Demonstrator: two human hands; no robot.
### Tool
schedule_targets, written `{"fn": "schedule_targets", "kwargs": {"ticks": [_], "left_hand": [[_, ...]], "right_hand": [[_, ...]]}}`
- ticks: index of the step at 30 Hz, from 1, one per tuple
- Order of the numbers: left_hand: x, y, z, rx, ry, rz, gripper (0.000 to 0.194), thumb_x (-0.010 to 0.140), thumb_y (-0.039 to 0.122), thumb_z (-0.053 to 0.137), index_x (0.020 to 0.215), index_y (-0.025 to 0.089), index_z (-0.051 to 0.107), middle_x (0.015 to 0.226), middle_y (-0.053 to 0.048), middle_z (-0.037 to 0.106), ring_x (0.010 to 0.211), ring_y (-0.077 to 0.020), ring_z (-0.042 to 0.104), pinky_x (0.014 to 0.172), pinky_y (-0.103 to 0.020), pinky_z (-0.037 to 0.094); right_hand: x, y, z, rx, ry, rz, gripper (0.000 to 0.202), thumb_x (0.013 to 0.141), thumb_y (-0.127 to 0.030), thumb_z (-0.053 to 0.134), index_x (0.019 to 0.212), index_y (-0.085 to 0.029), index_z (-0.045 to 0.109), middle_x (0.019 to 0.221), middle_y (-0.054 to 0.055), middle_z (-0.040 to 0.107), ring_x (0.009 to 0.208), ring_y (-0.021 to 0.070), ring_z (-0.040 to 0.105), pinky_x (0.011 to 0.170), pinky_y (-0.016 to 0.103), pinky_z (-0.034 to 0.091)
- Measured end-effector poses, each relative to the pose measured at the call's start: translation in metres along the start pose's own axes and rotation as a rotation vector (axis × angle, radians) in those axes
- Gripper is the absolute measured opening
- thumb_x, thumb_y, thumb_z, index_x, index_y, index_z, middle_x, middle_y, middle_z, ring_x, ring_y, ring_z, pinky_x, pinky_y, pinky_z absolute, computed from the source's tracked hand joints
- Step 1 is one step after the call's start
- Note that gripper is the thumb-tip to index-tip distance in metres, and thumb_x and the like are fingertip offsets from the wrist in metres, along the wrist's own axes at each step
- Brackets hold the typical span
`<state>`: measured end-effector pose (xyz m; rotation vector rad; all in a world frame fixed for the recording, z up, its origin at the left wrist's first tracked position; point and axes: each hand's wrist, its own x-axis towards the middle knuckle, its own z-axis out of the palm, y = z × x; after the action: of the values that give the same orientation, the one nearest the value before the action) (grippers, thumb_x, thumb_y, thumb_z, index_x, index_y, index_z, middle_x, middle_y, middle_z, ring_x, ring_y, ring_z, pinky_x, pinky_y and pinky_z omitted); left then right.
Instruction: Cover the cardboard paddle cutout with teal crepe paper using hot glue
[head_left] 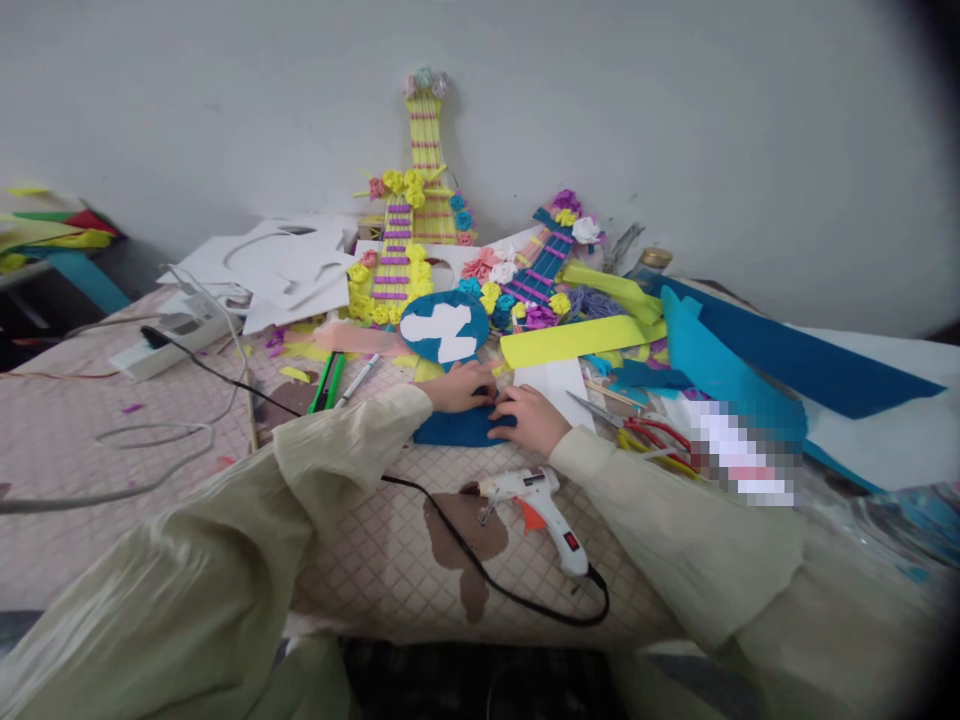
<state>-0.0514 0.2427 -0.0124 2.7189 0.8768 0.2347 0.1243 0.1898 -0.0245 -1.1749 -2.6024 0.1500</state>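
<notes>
A dark blue crepe-paper-covered shape lies in front of me, with an oval upper part [475, 352] bearing white patches and a wider lower blue paper part [450, 431]. My left hand [463, 388] rests across its middle, fingers bent down onto the blue paper. From the right, my right hand [531, 419] curls its fingers and thumb at the paper's right edge. Both hands' fingertips come close together there, and part of the shape is hidden under them. Just nearer to me lies a white hot glue gun [538, 500] on its side, its nozzle pointing left.
Behind stand decorated guitar shapes [391, 250] with paper flowers. Left are a green cutter [327, 382], a marker [358, 381] and a power strip [176, 335]. A yellow paper strip [577, 341], scissors [652, 436] and blue paper [810, 345] lie right. The gun's black cord [480, 565] loops in front.
</notes>
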Motion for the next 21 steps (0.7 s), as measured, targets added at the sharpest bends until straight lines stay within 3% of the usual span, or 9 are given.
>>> {"fn": "schedule_targets", "kwargs": {"ticks": [3, 9, 15, 21], "left_hand": [[0.0, 0.001, 0.0, -0.008, 0.0, 0.0, 0.011, 0.078, 0.022, 0.049, 0.08, 0.017, 0.058, 0.092, -0.004, 0.059, 0.094, -0.0208, 0.047, 0.079, -0.034, 0.034], [0.0, 0.0, 0.001, -0.023, 0.001, 0.002, 0.012, 0.078, 0.021, 0.048, 0.081, 0.017, 0.06, 0.094, -0.005, 0.06, 0.094, -0.0201, 0.048, 0.08, -0.033, 0.034], [0.002, -0.002, 0.003, -0.03, 0.01, -0.008, 0.013, 0.077, 0.022, 0.05, 0.082, 0.016, 0.06, 0.093, -0.005, 0.061, 0.092, -0.0204, 0.049, 0.08, -0.034, 0.035], [0.002, -0.004, 0.001, -0.051, 0.011, 0.038, 0.01, 0.076, 0.02, 0.052, 0.08, 0.016, 0.06, 0.089, -0.004, 0.062, 0.09, -0.0177, 0.051, 0.08, -0.03, 0.037]], "right_hand": [[0.0, -0.001, -0.002, 0.012, -0.002, 0.023, 0.02, 0.067, -0.032, 0.07, 0.082, -0.019, 0.07, 0.089, 0.006, 0.061, 0.082, 0.0201, 0.053, 0.078, 0.033, 0.041], [0.0, -0.006, -0.005, 0.023, -0.012, 0.029, 0.031, 0.062, -0.041, 0.071, 0.084, -0.019, 0.068, 0.089, 0.007, 0.06, 0.082, 0.0204, 0.053, 0.08, 0.034, 0.04], [0.004, 0.0, -0.005, 0.019, -0.001, 0.069, 0.021, 0.068, -0.033, 0.068, 0.082, -0.017, 0.066, 0.086, 0.007, 0.062, 0.081, 0.0211, 0.055, 0.075, 0.033, 0.042], [-0.003, 0.005, -0.011, -0.013, -0.067, -0.099, 0.047, 0.059, -0.049, 0.07, 0.093, -0.018, 0.064, 0.097, 0.008, 0.061, 0.088, 0.0236, 0.055, 0.083, 0.037, 0.037]]}}
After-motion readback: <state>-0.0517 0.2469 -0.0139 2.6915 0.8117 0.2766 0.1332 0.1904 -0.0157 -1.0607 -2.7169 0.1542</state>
